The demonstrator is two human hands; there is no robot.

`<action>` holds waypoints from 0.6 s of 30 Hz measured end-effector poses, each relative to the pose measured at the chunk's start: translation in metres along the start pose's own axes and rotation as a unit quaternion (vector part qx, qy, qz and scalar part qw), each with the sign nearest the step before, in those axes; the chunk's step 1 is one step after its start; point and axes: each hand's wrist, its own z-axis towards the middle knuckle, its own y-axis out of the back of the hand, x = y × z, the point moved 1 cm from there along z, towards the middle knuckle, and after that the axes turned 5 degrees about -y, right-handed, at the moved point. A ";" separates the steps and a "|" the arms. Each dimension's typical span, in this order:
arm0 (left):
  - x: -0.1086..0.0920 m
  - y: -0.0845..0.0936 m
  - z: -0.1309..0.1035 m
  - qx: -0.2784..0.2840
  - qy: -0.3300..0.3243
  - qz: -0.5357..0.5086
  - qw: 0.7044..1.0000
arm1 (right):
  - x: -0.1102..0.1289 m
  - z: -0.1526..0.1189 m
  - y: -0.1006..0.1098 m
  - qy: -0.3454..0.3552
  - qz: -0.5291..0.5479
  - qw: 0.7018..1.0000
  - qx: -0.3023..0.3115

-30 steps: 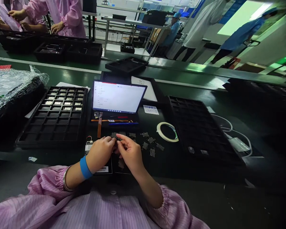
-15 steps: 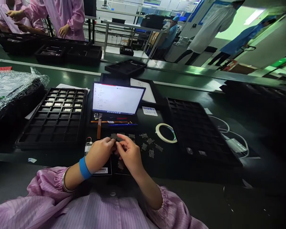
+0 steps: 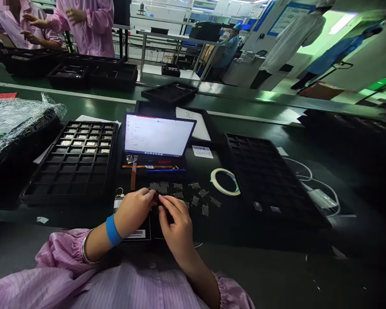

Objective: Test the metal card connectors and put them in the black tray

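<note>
In the head view my left hand (image 3: 134, 212), with a blue wristband (image 3: 113, 230), is closed in a pinch over the dark mat. My right hand (image 3: 177, 219) meets it, its fingers bent together at the same spot. Whatever lies between the fingertips is small and dark, and I cannot make it out. Just beyond them is a flat grey circuit board (image 3: 159, 187). Several small metal shield plates (image 3: 203, 193) are scattered to the right. A brown flex cable (image 3: 133, 175) hangs from the laptop's edge, left of the fingers. A barcode label (image 3: 138, 234) shows beneath my left wrist.
An open laptop (image 3: 159, 135) stands behind the hands. On the left is a compartment tray (image 3: 80, 165), partly filled with small parts; another black tray (image 3: 273, 171) is on the right. A tape roll (image 3: 225, 181) lies between. Co-workers stand across the bench (image 3: 93, 93).
My right hand's fingers have drawn together and come down from a raised index finger. A dark plate seen below the fingers before no longer shows. My left hand barely moved.
</note>
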 end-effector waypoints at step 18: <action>0.001 -0.001 0.000 0.001 0.003 -0.004 1.000 | -0.003 -0.004 -0.005 0.017 -0.032 0.999 0.027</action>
